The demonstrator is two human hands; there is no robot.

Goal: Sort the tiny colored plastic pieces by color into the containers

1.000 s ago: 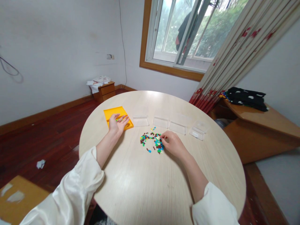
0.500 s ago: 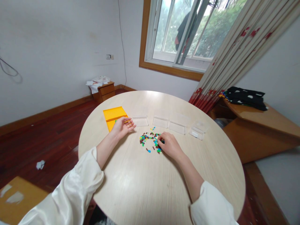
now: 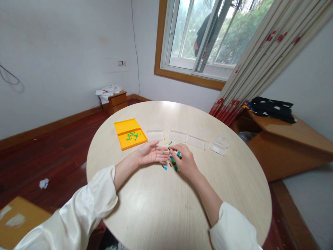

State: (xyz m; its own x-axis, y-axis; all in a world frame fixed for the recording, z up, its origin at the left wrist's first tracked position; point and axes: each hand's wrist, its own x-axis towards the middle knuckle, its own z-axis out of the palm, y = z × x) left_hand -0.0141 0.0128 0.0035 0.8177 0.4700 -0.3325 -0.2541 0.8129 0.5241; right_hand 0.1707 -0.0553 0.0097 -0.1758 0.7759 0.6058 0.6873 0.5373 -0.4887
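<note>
My left hand is palm up with fingers stretched out, and a small green piece lies on its fingers. Close to those fingertips, my right hand is closed in a pinch; what it holds, if anything, is too small to name. Beneath and between the hands is a pile of small coloured pieces, partly hidden by them. A blue piece lies at its near edge. Left of the pile, an open yellow case has several green pieces in its near half.
Clear plastic trays stand in a row behind the pile on the round table, with a smaller clear box at the right. Beyond the table are a wooden cabinet and a curtain.
My left hand has moved right, from beside the yellow case to the pile, uncovering the green pieces in the case. A green piece now shows on its fingers. My right hand has shifted slightly.
</note>
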